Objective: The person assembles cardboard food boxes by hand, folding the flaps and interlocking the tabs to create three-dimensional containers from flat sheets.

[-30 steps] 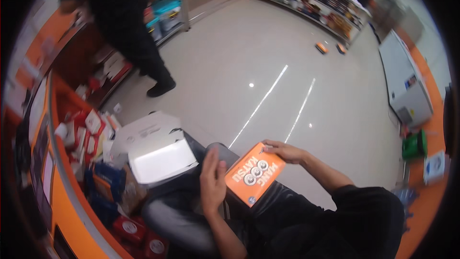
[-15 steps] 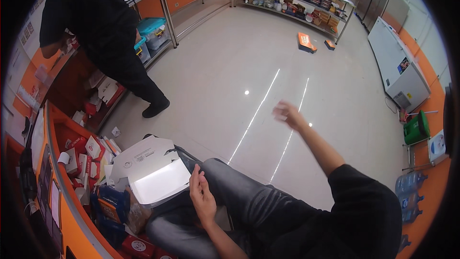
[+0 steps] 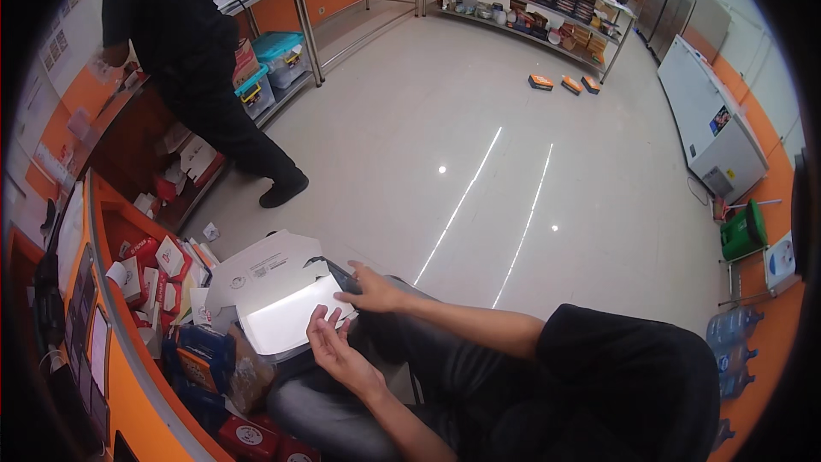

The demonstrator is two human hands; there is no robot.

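Observation:
A stack of flat white cardboard box blanks (image 3: 282, 319) lies on my lap, its printed flap pointing away to the left. My left hand (image 3: 342, 359) is just off the near right edge of the cardboard, palm turned up, its fingers loosely bent and apart with nothing in them. Close beyond it, my right hand (image 3: 374, 288) reaches in from the right with fingers spread, near the right edge of the blanks. Whether its fingertips touch the cardboard I cannot tell. Far off on the floor lie three small orange and black boxes: a left box (image 3: 540, 82), a middle box (image 3: 570, 85) and a right box (image 3: 590, 85).
An orange-sided counter (image 3: 141, 359) holds red and white boxes (image 3: 162, 269) and a blue package (image 3: 201, 358) at my left. A person in black (image 3: 184, 43) stands at the far left. Steel shelves (image 3: 513, 26) are at the back, a white chest freezer (image 3: 714, 124) at right.
My right hand has come back from over the floor to the cardboard. An orange box has come to rest, so three now lie apart on the floor. The person's upper body has shifted right.

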